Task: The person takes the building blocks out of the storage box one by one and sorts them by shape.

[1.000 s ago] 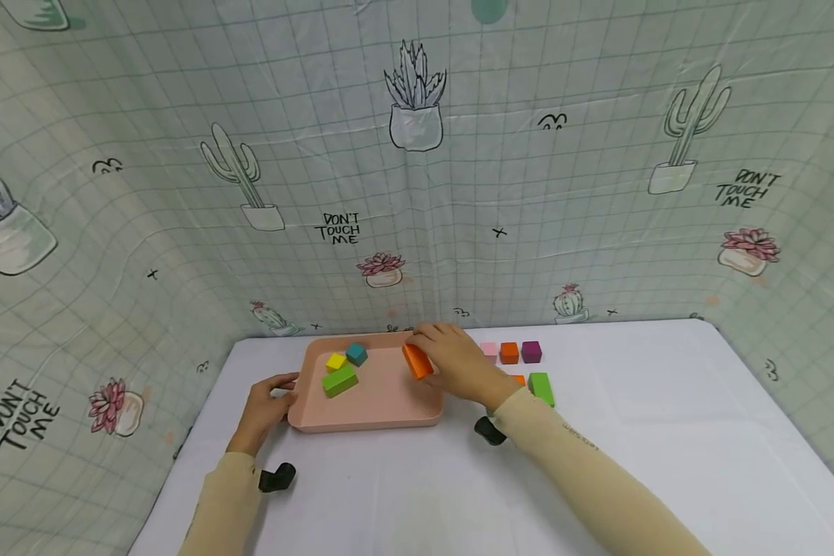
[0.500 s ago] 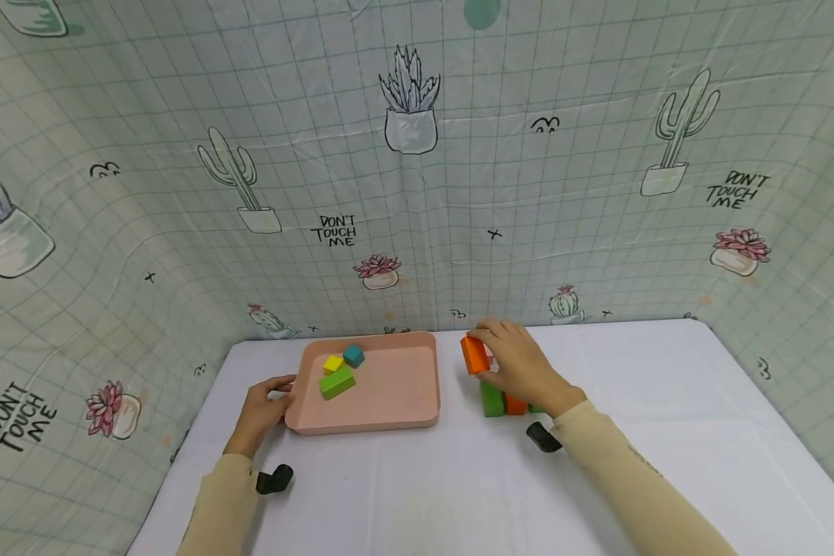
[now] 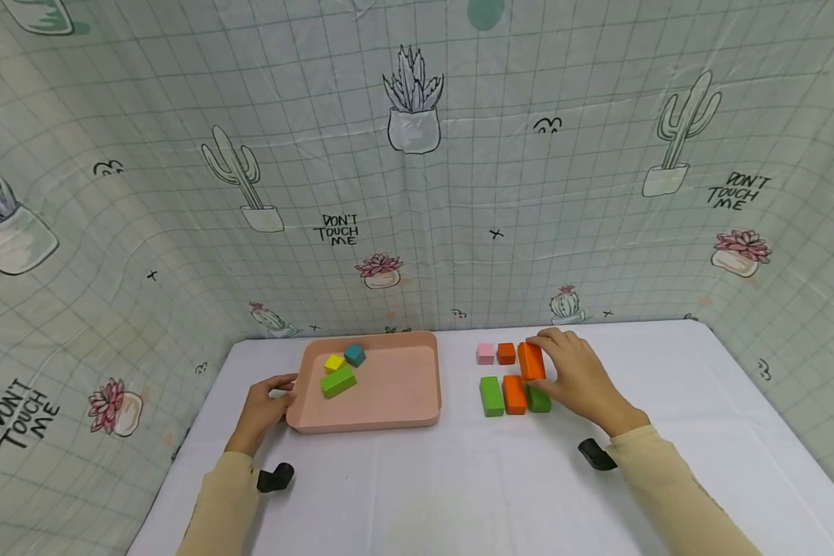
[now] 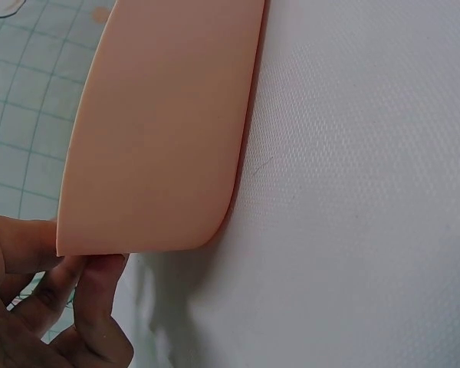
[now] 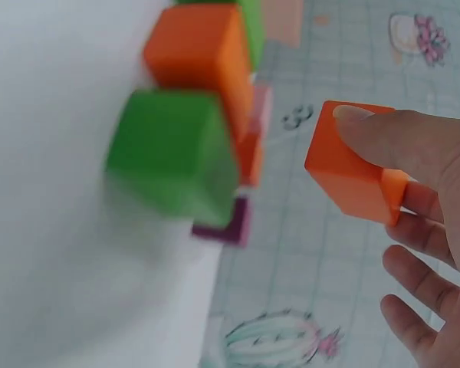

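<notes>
The right grip (image 3: 584,378) pinches an orange block (image 3: 531,361), raised above the surface (image 3: 417,494) near a row of three blocks (image 3: 515,395); the left grip (image 3: 262,409) clamps the left end of the tray (image 3: 398,386), where a yellow cube (image 3: 334,363), teal cube (image 3: 354,355) and green block (image 3: 338,381) lie.

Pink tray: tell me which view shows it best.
The head view: nearly the whole pink tray shows there, rim and inside. The left wrist view gives only part, up close, with the left hand at its edge. The right wrist view has just a pink patch, probably the tray.
</notes>
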Demonstrator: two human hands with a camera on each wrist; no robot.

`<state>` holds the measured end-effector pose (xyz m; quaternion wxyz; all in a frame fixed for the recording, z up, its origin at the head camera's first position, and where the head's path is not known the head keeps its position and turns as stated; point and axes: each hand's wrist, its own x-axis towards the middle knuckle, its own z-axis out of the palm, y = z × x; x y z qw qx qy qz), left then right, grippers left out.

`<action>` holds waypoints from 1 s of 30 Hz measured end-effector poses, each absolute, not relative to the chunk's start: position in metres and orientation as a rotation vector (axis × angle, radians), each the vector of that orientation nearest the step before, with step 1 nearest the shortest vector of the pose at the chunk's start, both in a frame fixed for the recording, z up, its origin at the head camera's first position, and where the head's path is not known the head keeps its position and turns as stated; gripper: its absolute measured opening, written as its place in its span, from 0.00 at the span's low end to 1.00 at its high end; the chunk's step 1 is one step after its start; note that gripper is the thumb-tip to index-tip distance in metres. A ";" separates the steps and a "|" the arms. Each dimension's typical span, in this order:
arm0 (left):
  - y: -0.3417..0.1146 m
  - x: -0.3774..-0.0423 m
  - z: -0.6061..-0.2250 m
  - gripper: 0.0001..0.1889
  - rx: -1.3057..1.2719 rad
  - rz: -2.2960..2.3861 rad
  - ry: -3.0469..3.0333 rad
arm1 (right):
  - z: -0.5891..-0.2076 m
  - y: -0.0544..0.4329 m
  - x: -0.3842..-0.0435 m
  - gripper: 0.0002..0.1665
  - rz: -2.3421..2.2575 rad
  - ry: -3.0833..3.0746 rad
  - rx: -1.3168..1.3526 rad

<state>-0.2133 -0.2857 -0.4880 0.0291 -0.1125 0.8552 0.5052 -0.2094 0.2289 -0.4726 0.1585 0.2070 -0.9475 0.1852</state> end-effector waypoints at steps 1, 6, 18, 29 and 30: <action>-0.286 -0.213 -0.488 0.22 -0.347 1.557 2.639 | -0.475 0.233 -0.208 0.39 0.530 -2.710 0.583; -0.286 -0.212 -0.488 0.22 -0.351 1.554 2.640 | -0.486 0.255 -0.200 0.37 0.523 -2.721 0.536; -0.285 -0.212 -0.485 0.22 -0.329 1.554 2.643 | -0.509 0.278 -0.188 0.38 0.485 -2.783 0.528; -0.285 -0.212 -0.486 0.23 -0.343 1.549 2.648 | -0.518 0.278 -0.184 0.38 0.491 -2.842 0.568; -0.285 -0.212 -0.486 0.23 -0.347 1.547 2.649 | -0.518 0.278 -0.184 0.38 0.492 -2.841 0.581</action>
